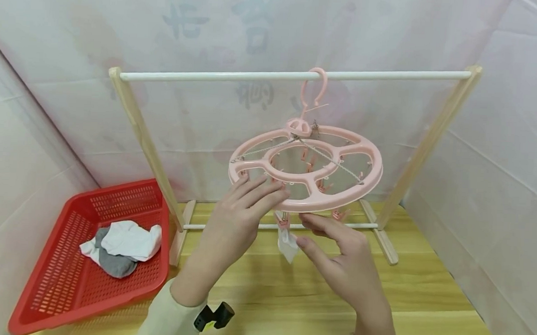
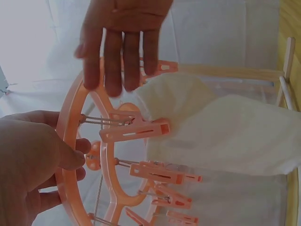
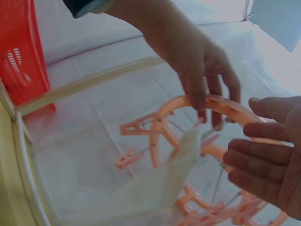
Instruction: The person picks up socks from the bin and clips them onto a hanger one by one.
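Note:
A pink round clip hanger point(image 1: 294, 206) hangs tilted from the rack by its hook. My left hand point(image 1: 244, 206) grips the near left part of its rim, thumb and fingers on either side, as the left wrist view shows. My right hand point(image 1: 345, 256) is beside the front rim, holding nothing, its fingers extended in both wrist views. Below the rim hangs a white sock point(image 2: 221, 127), its upper edge caught in a pink clothespin point(image 2: 136, 131). Other pink clothespins point(image 2: 174, 195) dangle bare from the hanger.
A red plastic basket point(image 1: 82, 307) stands on the left of the wooden table point(image 1: 424, 299), holding white and grey socks point(image 1: 130, 241). The drying rack's white top bar point(image 1: 209, 76) spans wooden posts. Behind it hangs a pale curtain point(image 1: 198, 134).

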The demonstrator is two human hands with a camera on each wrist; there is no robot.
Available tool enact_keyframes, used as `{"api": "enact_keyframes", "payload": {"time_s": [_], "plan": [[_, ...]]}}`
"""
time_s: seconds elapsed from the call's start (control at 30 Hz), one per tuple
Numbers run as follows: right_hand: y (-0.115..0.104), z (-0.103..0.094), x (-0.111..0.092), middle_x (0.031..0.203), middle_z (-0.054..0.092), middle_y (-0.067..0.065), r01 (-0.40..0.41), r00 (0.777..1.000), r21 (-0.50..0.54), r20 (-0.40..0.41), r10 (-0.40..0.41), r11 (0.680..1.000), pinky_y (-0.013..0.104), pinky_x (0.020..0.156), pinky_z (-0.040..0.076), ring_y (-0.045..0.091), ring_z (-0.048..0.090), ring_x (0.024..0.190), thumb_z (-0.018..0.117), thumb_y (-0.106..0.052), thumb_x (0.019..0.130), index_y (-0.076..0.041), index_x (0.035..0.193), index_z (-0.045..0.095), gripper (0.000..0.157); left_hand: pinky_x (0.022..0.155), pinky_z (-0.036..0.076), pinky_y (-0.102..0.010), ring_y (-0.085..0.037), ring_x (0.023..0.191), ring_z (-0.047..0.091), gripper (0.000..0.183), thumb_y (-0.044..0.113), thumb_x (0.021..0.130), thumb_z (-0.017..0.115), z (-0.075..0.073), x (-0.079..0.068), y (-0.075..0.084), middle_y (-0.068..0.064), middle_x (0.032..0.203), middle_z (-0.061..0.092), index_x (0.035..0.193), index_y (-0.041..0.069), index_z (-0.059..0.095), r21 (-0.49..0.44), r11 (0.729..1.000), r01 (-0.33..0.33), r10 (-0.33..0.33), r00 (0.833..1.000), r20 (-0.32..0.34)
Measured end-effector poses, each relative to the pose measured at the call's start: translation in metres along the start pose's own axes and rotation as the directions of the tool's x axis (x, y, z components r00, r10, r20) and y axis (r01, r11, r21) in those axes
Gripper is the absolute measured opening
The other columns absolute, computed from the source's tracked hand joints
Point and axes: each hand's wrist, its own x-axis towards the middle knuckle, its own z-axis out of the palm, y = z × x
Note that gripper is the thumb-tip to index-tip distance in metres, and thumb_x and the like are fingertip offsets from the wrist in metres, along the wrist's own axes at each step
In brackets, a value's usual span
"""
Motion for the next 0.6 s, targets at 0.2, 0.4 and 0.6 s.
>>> {"api": "enact_keyframes", "payload": {"time_s": [0.2,0.4,0.6], "plan": [[-0.003,-0.009,0.011,0.085,0.075,0.018,0.249,0.902,-0.064,-0.349,-0.255,0.966,0.016,0.081,0.054,0.014,0.071,0.079,0.074,-0.014,0.089,0.006,0.091,0.076,0.02,0.117,0.033,-0.045,-0.022,0.132,0.055,0.057,-0.016,0.085,0.061,-0.002,0.0,-0.003,0.003,0.132,0.066,0.127,0.021,0.067,-0.015,1.0,-0.007,0.007,1.0,0.007],[0.001,-0.007,0.026,0.086,0.073,0.023,0.247,0.732,-0.251,-0.584,-0.35,0.936,0.028,0.087,0.053,0.035,0.067,0.083,0.065,0.001,0.082,0.008,0.088,0.076,0.014,0.12,0.028,-0.044,-0.022,0.138,0.049,0.068,-0.024,0.079,0.055,-0.007,-0.002,-0.009,0.002,0.135,0.063,0.128,0.021,0.067,-0.029,0.999,-0.033,0.034,0.999,0.033],[0.023,-0.006,0.021,0.125,0.064,0.028,0.179,0.823,-0.321,-0.469,-0.32,0.93,0.044,0.109,0.044,0.049,0.055,0.124,0.06,-0.005,0.093,0.005,0.115,0.071,0.027,0.12,0.028,-0.044,-0.024,0.137,0.05,0.064,-0.022,0.082,0.057,-0.007,-0.003,-0.014,0.003,0.134,0.064,0.128,0.02,0.067,-0.061,0.997,-0.056,0.058,0.997,0.044]]}}
